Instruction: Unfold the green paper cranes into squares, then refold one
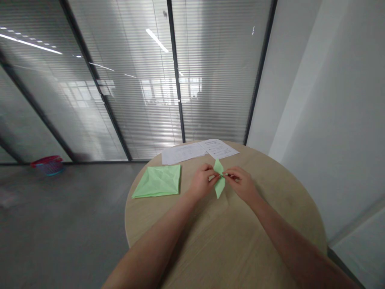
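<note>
A small piece of folded green paper (220, 188) is held over the table between my two hands, with a pointed end showing above and below the fingers. My left hand (205, 180) pinches it from the left near its middle. From the right, my right hand (240, 182) pinches it at the same height, fingertips close to those of the left. The fingers cover the paper's centre, so the folds there are hidden. Left of my left hand, a flat stack of creased green paper sheets (159, 180) lies on the table.
The round wooden table (240, 249) carries printed white sheets (221, 149) at its far edge. Behind it stands a glass partition with blinds (216, 80), and a white wall (339, 120) rises on the right. A red and blue basket (49, 165) sits on the floor at left.
</note>
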The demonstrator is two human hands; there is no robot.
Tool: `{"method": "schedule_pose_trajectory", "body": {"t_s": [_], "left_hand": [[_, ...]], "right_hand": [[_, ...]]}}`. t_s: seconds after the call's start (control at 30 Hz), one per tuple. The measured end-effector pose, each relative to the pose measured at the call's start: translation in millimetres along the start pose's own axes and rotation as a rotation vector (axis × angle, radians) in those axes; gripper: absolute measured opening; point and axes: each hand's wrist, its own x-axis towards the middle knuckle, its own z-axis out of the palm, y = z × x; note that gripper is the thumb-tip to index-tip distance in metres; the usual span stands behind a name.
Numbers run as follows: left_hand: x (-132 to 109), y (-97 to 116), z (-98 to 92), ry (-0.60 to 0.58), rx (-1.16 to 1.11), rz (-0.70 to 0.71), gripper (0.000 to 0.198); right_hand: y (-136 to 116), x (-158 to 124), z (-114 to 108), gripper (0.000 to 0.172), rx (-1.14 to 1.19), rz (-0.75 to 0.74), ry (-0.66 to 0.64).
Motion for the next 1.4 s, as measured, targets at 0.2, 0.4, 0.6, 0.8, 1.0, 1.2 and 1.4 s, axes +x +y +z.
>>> {"method": "schedule_pose_trajectory", "body": {"t_s": [0.2, 0.4, 0.6, 0.8, 1.0, 1.2, 1.4], "left_hand": [[4.6, -1.1, -3.5, 0.111, -0.236, -0.175, 0.018], [11.8, -12.4, -5.0, 0.279, -0.558, -0.375, 0.038], [12.4, -10.3, -4.6, 0.267, -0.767, -0.541, 0.049], [10.8, -5.2, -8.2, 0.292, -0.835, -0.566, 0.047], [10.2, -9.4, -6.6, 0.258, -0.775, -0.538, 0.047], [9.8, -14.5, -1.6, 0.195, -0.702, -0.405, 0.033], [9.5, -19.1, 2.5, 0.127, -0.679, -0.296, 0.024]], "right_hand": [[20.8, 3.9, -1.2, 0.047, 0.164, 0.238, 0.096], [27.0, 9.1, -4.1, 0.054, 0.227, 0.412, 0.130], [28.9, 6.9, -3.0, 0.046, 0.175, 0.367, 0.091], [28.2, 4.3, -0.2, 0.038, 0.188, 0.327, 0.085], [31.6, 6.7, -2.4, 0.044, 0.228, 0.322, 0.068], [28.7, 7.9, -3.1, 0.052, 0.306, 0.415, -0.060], [27.6, 5.1, 2.2, 0.057, 0.339, 0.452, -0.092]]}}
